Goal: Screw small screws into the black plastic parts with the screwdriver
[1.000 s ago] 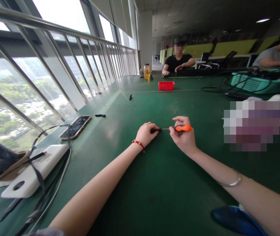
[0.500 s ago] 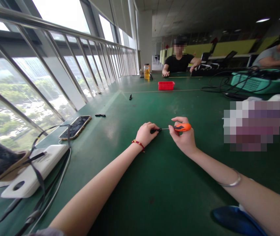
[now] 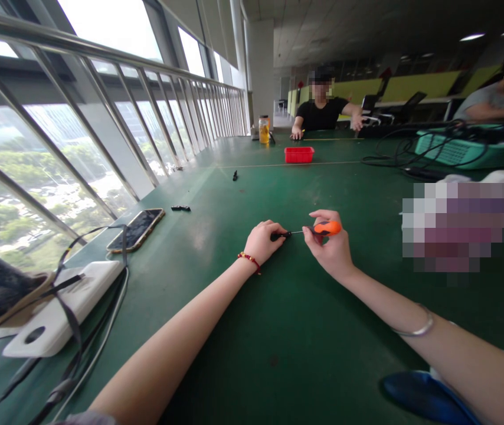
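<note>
My left hand (image 3: pixel 262 241) rests on the green table (image 3: pixel 278 330), fingers curled round a small black part (image 3: pixel 280 235) that sticks out on the right. My right hand (image 3: pixel 329 248) pinches a small screwdriver with an orange handle (image 3: pixel 328 227). Its thin metal shaft (image 3: pixel 297 232) points left, and the tip meets the black part. A red bead bracelet sits on my left wrist, a silver bangle on my right forearm.
A phone (image 3: pixel 137 228) and a white power bank (image 3: pixel 57 313) with cables lie at the left, near the window railing. Small black parts (image 3: pixel 180 208) lie beyond them. A red tray (image 3: pixel 299 154) and a jar (image 3: pixel 264 130) stand farther off. Two other people sit at the far end and right.
My right hand has turned the orange handle slightly in its fingers. The person at the far end has moved one arm out to the right. My left hand has stayed put.
</note>
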The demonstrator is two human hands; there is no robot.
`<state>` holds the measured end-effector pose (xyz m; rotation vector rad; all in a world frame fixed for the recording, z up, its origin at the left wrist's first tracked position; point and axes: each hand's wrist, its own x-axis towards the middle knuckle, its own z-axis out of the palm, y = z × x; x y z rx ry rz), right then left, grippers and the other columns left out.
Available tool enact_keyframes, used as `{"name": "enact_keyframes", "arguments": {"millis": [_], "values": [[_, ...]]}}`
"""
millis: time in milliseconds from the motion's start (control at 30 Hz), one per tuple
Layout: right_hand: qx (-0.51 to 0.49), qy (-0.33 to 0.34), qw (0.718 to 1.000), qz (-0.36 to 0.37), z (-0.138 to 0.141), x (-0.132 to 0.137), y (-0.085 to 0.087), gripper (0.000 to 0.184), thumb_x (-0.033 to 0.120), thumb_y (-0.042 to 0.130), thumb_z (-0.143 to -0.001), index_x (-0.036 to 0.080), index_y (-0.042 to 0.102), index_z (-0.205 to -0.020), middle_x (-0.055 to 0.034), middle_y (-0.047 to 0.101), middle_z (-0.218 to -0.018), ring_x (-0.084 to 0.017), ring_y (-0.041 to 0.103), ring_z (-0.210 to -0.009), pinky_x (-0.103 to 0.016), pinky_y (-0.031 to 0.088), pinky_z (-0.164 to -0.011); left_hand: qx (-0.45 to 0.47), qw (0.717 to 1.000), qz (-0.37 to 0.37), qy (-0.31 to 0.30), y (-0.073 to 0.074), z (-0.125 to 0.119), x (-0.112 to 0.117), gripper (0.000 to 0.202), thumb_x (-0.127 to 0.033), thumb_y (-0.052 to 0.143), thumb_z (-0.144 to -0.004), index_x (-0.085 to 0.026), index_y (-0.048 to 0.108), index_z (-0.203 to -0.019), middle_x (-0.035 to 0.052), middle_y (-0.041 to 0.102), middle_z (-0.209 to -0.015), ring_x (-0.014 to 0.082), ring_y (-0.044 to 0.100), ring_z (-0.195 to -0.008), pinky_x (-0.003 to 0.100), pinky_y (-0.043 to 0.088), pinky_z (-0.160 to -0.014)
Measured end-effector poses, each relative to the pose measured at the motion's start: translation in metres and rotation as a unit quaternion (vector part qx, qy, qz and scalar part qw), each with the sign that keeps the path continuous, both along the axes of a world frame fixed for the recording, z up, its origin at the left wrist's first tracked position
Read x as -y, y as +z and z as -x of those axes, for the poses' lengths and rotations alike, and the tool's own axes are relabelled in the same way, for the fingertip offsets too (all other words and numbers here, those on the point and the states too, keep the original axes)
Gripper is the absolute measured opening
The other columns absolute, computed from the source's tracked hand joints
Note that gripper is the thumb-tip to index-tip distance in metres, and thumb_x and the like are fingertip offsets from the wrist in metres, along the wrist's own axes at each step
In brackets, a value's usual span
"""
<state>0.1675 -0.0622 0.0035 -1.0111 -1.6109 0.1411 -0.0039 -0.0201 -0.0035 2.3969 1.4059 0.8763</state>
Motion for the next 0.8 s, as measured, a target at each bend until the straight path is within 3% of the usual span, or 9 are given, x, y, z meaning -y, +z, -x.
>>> {"name": "enact_keyframes", "arguments": {"millis": [133, 333, 533, 800], "values": [[0.004, 0.002, 1.000, 0.007, 0.0008, 0.0019, 0.0021, 0.019, 0.031, 0.056, -0.080, 0.022, 0.048, -0.096, 0.0067, 0.045, -0.058, -0.011, 0.046, -0.046, -0.027, 0.041, -0.054, 0.003, 1.000, -0.006, -0.004, -0.0006, 0.0002, -0.0001, 0.014, -0.018, 0.060, -0.076, -0.019, 0.069, -0.086, 0.0024, 0.065, -0.088, 0.0173, 0.059, -0.086, 0.030, 0.048, -0.082], [-0.014, 0.008, 1.000, -0.012, 0.0015, 0.0016, 0.0009, 0.028, 0.024, 0.058, -0.076, 0.022, 0.046, -0.101, 0.0043, 0.050, -0.068, -0.012, 0.050, -0.050, -0.028, 0.044, -0.053, 0.005, 1.000, -0.002, -0.001, -0.0001, -0.0001, 0.0004, 0.014, -0.018, 0.060, -0.076, -0.020, 0.069, -0.086, 0.0016, 0.065, -0.089, 0.0170, 0.059, -0.087, 0.030, 0.048, -0.083], [0.009, 0.011, 1.000, 0.015, 0.0014, 0.0020, 0.0021, 0.020, 0.030, 0.056, -0.080, 0.023, 0.047, -0.097, 0.0084, 0.044, -0.052, -0.011, 0.047, -0.044, -0.026, 0.040, -0.051, 0.005, 1.000, -0.007, -0.004, -0.0013, 0.0003, -0.0008, 0.014, -0.019, 0.059, -0.076, -0.020, 0.069, -0.086, 0.0023, 0.065, -0.089, 0.0170, 0.059, -0.086, 0.030, 0.049, -0.082], [-0.012, 0.010, 1.000, -0.015, 0.0020, 0.0013, 0.0012, 0.026, 0.028, 0.058, -0.079, 0.022, 0.047, -0.101, 0.0060, 0.047, -0.063, -0.011, 0.047, -0.047, -0.027, 0.043, -0.054, 0.001, 1.000, -0.007, -0.003, -0.0008, -0.0002, -0.0005, 0.014, -0.017, 0.060, -0.075, -0.019, 0.069, -0.086, 0.0023, 0.065, -0.088, 0.0171, 0.059, -0.086, 0.030, 0.048, -0.082]]}}
